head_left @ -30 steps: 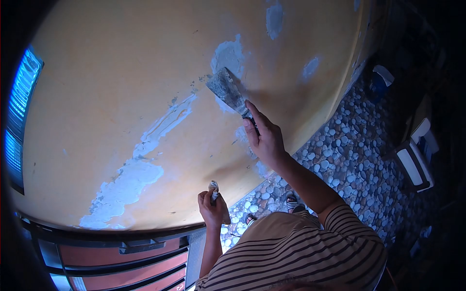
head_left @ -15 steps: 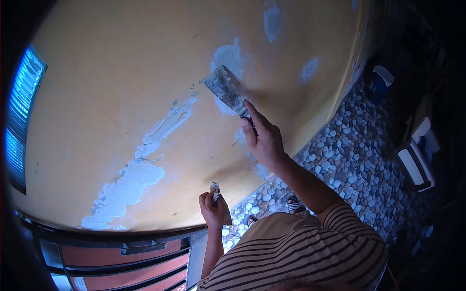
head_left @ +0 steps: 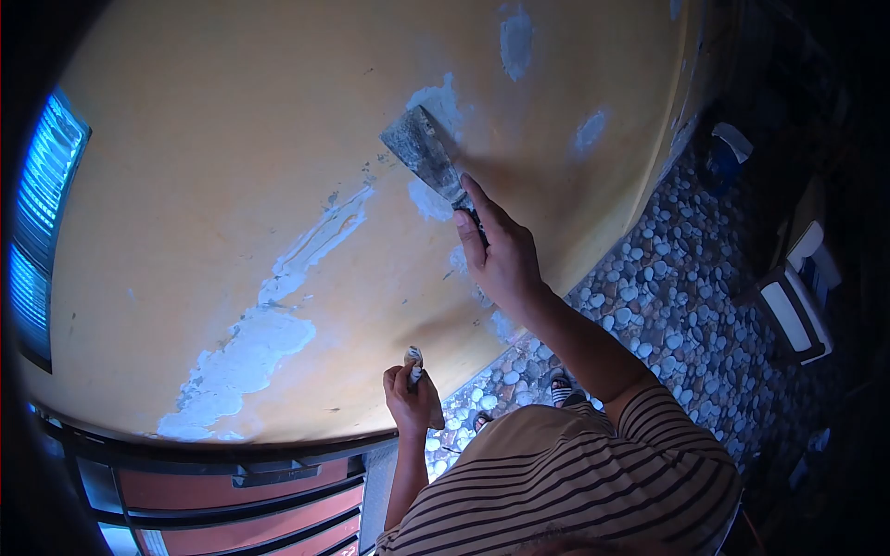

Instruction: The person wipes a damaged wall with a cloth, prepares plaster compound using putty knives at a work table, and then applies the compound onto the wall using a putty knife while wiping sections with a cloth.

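Observation:
My right hand [head_left: 505, 250] grips the dark handle of a putty knife [head_left: 425, 153], index finger stretched along it. Its broad, grey-smeared blade lies at the lower left edge of a white putty patch [head_left: 441, 102] on the yellow wall [head_left: 232, 167]. Lower down, my left hand [head_left: 408, 398] is closed round a smaller putty-smeared tool [head_left: 414, 357], which looks like a second putty knife. The handle end points up, and a flat part shows behind the fingers. A long streak of white putty [head_left: 255, 347] runs diagonally across the wall to the left.
More putty patches [head_left: 516, 42] dot the upper wall. A louvred window [head_left: 42, 185] is at the far left. Below the wall stands a red-and-black slatted piece [head_left: 241, 500]. Pebble-patterned floor [head_left: 649, 296] lies at right, with a blue container [head_left: 723, 167] and a white-and-dark object [head_left: 793, 315].
My right hand has slid the putty knife slightly up and left on the wall. My left hand stays almost in place with its tool.

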{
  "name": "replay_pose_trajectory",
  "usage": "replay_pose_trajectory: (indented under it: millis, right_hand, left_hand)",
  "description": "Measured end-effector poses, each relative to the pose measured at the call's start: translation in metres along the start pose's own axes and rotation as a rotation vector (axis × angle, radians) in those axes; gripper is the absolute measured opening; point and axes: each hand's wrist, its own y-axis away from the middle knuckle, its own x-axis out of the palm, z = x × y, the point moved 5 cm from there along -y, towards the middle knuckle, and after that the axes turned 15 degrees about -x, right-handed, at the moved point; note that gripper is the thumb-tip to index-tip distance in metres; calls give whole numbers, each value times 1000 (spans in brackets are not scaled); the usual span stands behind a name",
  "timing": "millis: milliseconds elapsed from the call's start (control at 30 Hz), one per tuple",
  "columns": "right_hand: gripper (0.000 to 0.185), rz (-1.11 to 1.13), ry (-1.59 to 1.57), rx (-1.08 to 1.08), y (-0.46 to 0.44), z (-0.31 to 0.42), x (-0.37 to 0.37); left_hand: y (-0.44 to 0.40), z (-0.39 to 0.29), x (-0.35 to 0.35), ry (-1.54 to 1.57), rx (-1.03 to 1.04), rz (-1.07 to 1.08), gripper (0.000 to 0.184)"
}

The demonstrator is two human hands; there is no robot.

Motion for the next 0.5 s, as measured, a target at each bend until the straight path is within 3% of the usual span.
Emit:
replay_pose_trajectory:
  millis: [300,433,500]
  right_hand:
    - [44,-35,-64,42,8,11,7]
    - [36,185,-401,314,-19,30,5]
    - [34,234,-543,326,3,39,25]
  left_hand:
    - [2,1,2,-7,13,-10,31]
    - [-1,2,4,-8,28,-19,31]
    - [-1,1,3,-17,52,-37,30]
